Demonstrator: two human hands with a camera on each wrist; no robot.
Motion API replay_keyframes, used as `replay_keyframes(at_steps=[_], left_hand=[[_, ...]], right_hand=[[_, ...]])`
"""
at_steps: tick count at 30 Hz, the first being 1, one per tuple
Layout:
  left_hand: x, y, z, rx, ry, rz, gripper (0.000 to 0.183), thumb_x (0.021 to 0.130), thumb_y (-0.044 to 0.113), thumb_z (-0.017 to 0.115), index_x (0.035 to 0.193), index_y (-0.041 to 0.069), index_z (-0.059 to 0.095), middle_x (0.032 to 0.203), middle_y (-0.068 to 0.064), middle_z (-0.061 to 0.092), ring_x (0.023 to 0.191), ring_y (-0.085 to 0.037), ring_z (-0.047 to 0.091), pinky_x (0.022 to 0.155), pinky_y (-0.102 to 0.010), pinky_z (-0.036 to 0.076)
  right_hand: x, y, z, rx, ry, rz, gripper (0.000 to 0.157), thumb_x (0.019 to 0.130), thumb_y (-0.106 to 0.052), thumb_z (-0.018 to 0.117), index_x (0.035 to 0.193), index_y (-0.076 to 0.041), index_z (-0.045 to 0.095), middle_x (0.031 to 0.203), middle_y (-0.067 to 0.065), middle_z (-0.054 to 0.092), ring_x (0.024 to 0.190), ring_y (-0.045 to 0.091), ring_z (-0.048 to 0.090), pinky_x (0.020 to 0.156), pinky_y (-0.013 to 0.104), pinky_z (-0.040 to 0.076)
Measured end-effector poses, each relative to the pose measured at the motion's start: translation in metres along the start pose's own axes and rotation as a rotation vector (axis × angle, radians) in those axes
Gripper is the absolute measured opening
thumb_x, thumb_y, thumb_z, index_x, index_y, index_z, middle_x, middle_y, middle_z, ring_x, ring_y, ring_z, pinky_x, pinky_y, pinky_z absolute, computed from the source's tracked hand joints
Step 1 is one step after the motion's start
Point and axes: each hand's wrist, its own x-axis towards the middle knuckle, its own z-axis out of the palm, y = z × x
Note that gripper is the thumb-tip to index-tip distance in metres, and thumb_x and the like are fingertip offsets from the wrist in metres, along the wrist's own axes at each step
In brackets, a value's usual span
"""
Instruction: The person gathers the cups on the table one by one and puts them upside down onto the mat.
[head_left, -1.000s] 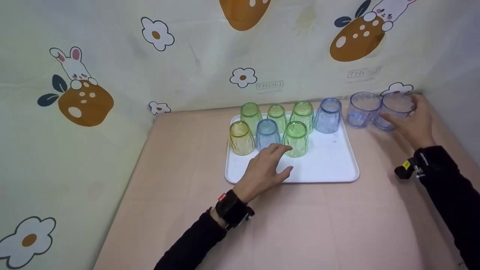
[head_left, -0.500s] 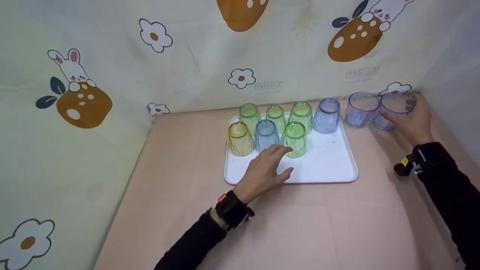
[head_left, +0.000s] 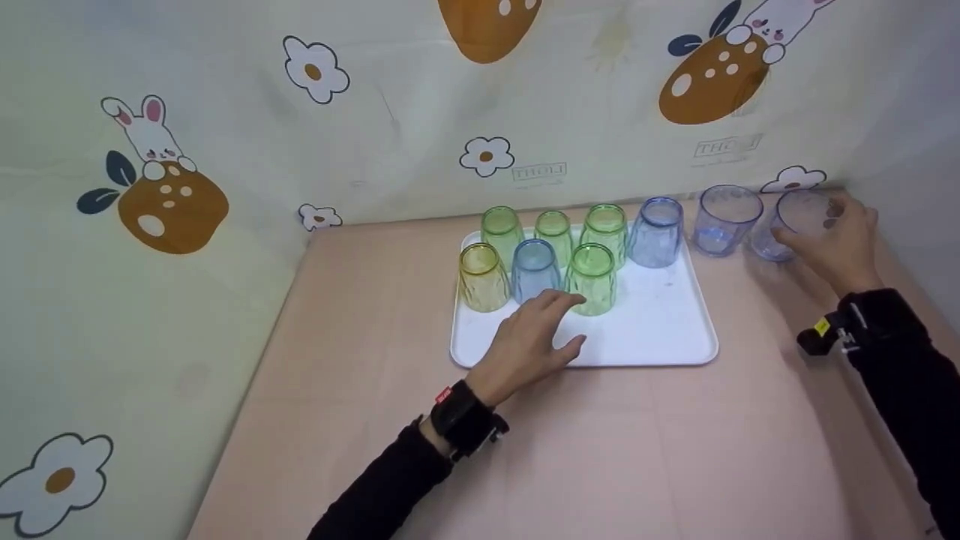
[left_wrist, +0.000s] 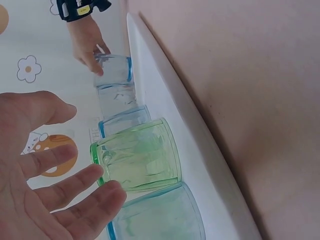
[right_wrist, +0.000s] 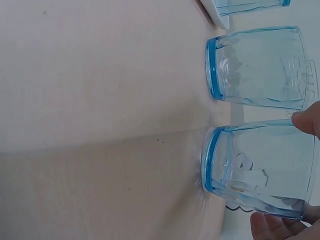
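At the back right my right hand (head_left: 832, 244) grips a clear blue glass (right_wrist: 260, 167) near its rim, thumb on one side and fingers on the other. This glass stands mouth up and leans a little to the right in the head view. Just left of it, another blue glass (head_left: 724, 221) stands mouth up on the table. My left hand (head_left: 529, 337) hovers over the front of the white tray (head_left: 645, 337), fingers loosely spread and holding nothing. Nearest to it are an upside-down green glass (left_wrist: 137, 157) and an upside-down blue glass (head_left: 535, 266).
More upside-down glasses share the tray: a yellow glass (head_left: 483, 279) at the left front, several green ones behind, and a blue glass (head_left: 657, 234) at its back right corner. A patterned wall covering (head_left: 405, 150) rises right behind the pinkish table (head_left: 360, 315).
My right hand has shifted slightly right, and the rim of the glass it grips has tipped right, away from its neighbour. My left hand has stayed in place.
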Motion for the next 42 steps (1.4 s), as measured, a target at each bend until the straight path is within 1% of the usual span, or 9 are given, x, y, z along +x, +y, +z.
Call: replay_keyframes(at_steps=[8, 14, 17, 20, 24, 28, 33, 37, 42], left_hand=[[-0.002, -0.003, -0.002, -0.020, 0.006, -0.011, 0.046, 0.095, 0.029, 0.071, 0.137, 0.014, 0.059, 0.129, -0.001, 0.059, 0.116, -0.016, 0.058, 0.089, -0.031, 0.052], [-0.001, -0.005, -0.003, -0.041, 0.011, -0.014, 0.047, 0.095, 0.029, 0.072, 0.138, 0.014, 0.058, 0.128, -0.001, 0.059, 0.118, -0.014, 0.057, 0.091, -0.028, 0.051], [0.000, -0.006, -0.005, -0.055, 0.011, -0.020, 0.048, 0.095, 0.029, 0.072, 0.138, 0.013, 0.058, 0.129, -0.001, 0.060, 0.119, -0.012, 0.056, 0.093, -0.027, 0.050], [0.000, -0.007, -0.005, -0.069, 0.019, -0.020, 0.049, 0.095, 0.028, 0.072, 0.138, 0.012, 0.058, 0.129, -0.002, 0.060, 0.119, -0.011, 0.056, 0.093, -0.026, 0.049], [0.000, -0.009, -0.006, -0.087, 0.023, -0.020, 0.049, 0.095, 0.027, 0.072, 0.139, 0.011, 0.058, 0.130, -0.002, 0.060, 0.120, -0.011, 0.056, 0.094, -0.024, 0.048], [0.000, -0.010, -0.007, -0.103, 0.021, -0.025, 0.049, 0.095, 0.027, 0.072, 0.139, 0.011, 0.058, 0.130, -0.002, 0.060, 0.121, -0.010, 0.055, 0.096, -0.024, 0.047], [0.001, -0.010, -0.009, -0.116, 0.026, -0.025, 0.049, 0.095, 0.027, 0.073, 0.139, 0.011, 0.058, 0.130, -0.003, 0.061, 0.121, -0.012, 0.056, 0.095, -0.025, 0.048], [0.001, -0.010, -0.010, -0.123, 0.035, -0.026, 0.049, 0.095, 0.026, 0.073, 0.139, 0.011, 0.058, 0.130, -0.003, 0.061, 0.120, -0.013, 0.057, 0.094, -0.026, 0.049], [0.001, -0.011, -0.012, -0.129, 0.041, -0.021, 0.048, 0.095, 0.025, 0.073, 0.138, 0.010, 0.058, 0.130, -0.004, 0.061, 0.120, -0.012, 0.056, 0.094, -0.025, 0.049]], right_hand=[[-0.007, 0.003, -0.006, 0.082, 0.080, 0.066, 0.098, 0.088, -0.046, 0.075, 0.155, 0.004, 0.023, 0.146, 0.022, 0.027, 0.119, 0.025, 0.037, 0.096, 0.029, 0.036], [-0.007, -0.003, -0.011, 0.122, 0.151, 0.160, 0.094, 0.090, -0.049, 0.071, 0.158, -0.007, 0.021, 0.155, 0.015, 0.026, 0.133, 0.021, 0.036, 0.100, 0.027, 0.039], [-0.007, -0.007, -0.014, 0.164, 0.183, 0.179, 0.091, 0.092, -0.047, 0.069, 0.160, -0.012, 0.020, 0.159, 0.012, 0.025, 0.138, 0.018, 0.034, 0.104, 0.028, 0.040], [-0.009, -0.009, -0.017, 0.223, 0.219, 0.150, 0.087, 0.093, -0.043, 0.071, 0.159, -0.014, 0.022, 0.156, 0.007, 0.030, 0.135, 0.015, 0.037, 0.105, 0.028, 0.040], [-0.014, -0.013, -0.020, 0.331, 0.246, 0.095, 0.081, 0.093, -0.035, 0.074, 0.156, -0.012, 0.028, 0.145, 0.000, 0.038, 0.127, 0.010, 0.043, 0.102, 0.025, 0.042], [-0.019, -0.022, -0.021, 0.380, 0.236, 0.057, 0.077, 0.095, -0.030, 0.072, 0.157, -0.012, 0.031, 0.145, 0.002, 0.040, 0.127, 0.012, 0.045, 0.103, 0.025, 0.042], [-0.025, -0.033, -0.020, 0.373, 0.210, 0.001, 0.076, 0.097, -0.028, 0.070, 0.160, -0.015, 0.029, 0.153, 0.009, 0.036, 0.133, 0.016, 0.041, 0.108, 0.029, 0.040], [-0.028, -0.041, -0.020, 0.413, 0.171, -0.024, 0.073, 0.098, -0.024, 0.069, 0.159, -0.014, 0.031, 0.150, 0.007, 0.037, 0.130, 0.016, 0.043, 0.102, 0.023, 0.042], [-0.032, -0.048, -0.020, 0.641, 0.104, -0.074, 0.073, 0.093, -0.010, 0.074, 0.155, -0.008, 0.035, 0.140, 0.006, 0.039, 0.127, 0.018, 0.046, 0.096, 0.017, 0.045]])
